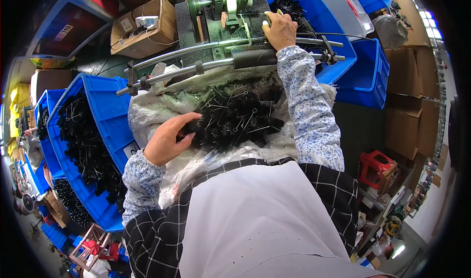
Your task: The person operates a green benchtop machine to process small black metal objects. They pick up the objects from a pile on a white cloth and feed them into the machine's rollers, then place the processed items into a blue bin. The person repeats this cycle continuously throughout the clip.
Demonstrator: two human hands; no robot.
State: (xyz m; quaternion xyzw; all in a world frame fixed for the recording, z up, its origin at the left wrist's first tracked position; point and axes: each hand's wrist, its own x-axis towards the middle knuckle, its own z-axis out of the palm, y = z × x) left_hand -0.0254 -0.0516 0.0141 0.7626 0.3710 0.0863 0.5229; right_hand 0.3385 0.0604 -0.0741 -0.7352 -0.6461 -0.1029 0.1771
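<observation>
On a pale woven sack in front of me lies a heap of black-bristled wire brushes point(235, 118), several with metal wire stems ending in loops. My left hand point(169, 138) rests at the heap's left edge, thumb and fingers apart and curved around black bristles; some fingertips are hidden there. My right hand point(280, 30) is up at a green-lit bench machine point(229, 5), its fingers pinched together, with yellow coverings on the tips. Between those fingers and the machine runs a thin dark wire brush point(252, 14), whose end the fingers seem to grip.
Two metal rails point(181, 72) cross between me and the machine. A blue bin of black brushes point(91, 145) stands at my left, another blue bin point(338, 37) at the far right. A cardboard box point(144, 27) sits left of the machine; a red stool point(377, 169) is at right.
</observation>
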